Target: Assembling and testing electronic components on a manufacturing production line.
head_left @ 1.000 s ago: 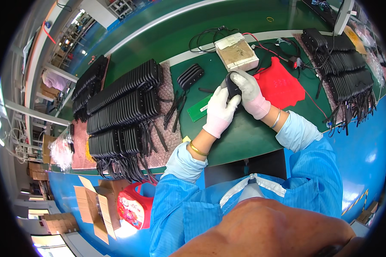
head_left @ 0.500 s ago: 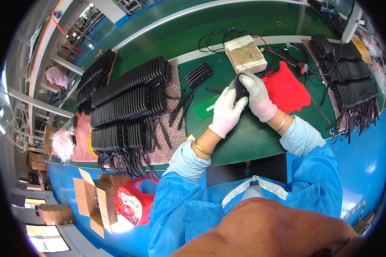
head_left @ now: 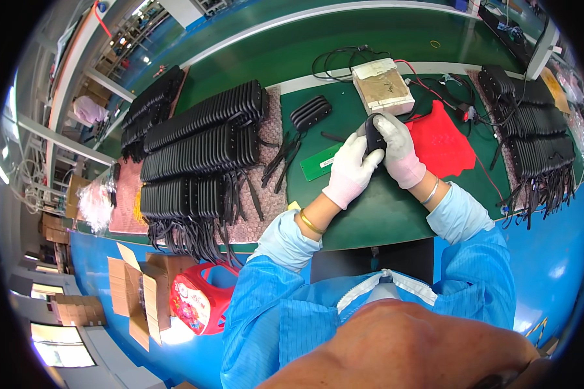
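Observation:
In front of me, above the green bench mat, a small black rounded device is held between my two hands. My left hand, in a white glove with a pink cuff, grips its lower left side. My right hand, gloved alike, wraps its right side with the fingers near its top. Both hands are closed on it, and they hide much of its surface. Left of my left hand lies a green circuit board. Beyond it a few similar black devices sit side by side, with black straps nearby.
Rows of black devices with dangling straps rest on pink bubble wrap at the left; more black devices lie at the right. A worn box with cables stands ahead, beside a red cloth. A red stool and open carton are below left.
The whole view has shifted slightly, so the bench things appear a little farther right. Both hands keep hold of the black device, which now shows a narrower side.

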Tool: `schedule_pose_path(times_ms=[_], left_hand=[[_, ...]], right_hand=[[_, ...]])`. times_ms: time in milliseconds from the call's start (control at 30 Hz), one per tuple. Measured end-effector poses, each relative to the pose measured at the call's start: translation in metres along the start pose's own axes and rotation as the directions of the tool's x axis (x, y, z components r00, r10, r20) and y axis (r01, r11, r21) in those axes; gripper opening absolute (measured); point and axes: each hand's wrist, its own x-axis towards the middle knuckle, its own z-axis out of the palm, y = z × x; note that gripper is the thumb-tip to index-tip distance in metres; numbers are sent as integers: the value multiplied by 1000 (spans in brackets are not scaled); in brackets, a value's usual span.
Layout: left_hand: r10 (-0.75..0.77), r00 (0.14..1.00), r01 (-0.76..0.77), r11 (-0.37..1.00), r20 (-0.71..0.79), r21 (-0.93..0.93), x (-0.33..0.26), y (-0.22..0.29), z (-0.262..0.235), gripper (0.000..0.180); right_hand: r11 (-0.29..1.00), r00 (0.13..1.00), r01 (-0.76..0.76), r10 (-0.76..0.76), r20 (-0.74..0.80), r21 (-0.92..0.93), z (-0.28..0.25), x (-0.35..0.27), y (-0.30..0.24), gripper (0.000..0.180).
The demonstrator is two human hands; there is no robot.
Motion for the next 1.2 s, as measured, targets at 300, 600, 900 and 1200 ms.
schedule_pose_path(times_ms=[300,600,900,1200], left_hand=[[44,998,-44,999,-47,-1,1,2,2,22],[43,998,-43,999,-38,25,0,3,0,23],[69,995,-67,997,-68,37,0,0,3,23],[82,995,-79,996,-55,46,1,3,1,23]], right_hand=[[1000,1000,2,-2,-1,-28,-2,1,3,30],[998,1000,29,-29,-3,-54,-1,0,1,30],[998,999,38,-38,-2,-43,-4,0,3,25],[999,1000,10,-11,11,47,-3,1,3,25]])
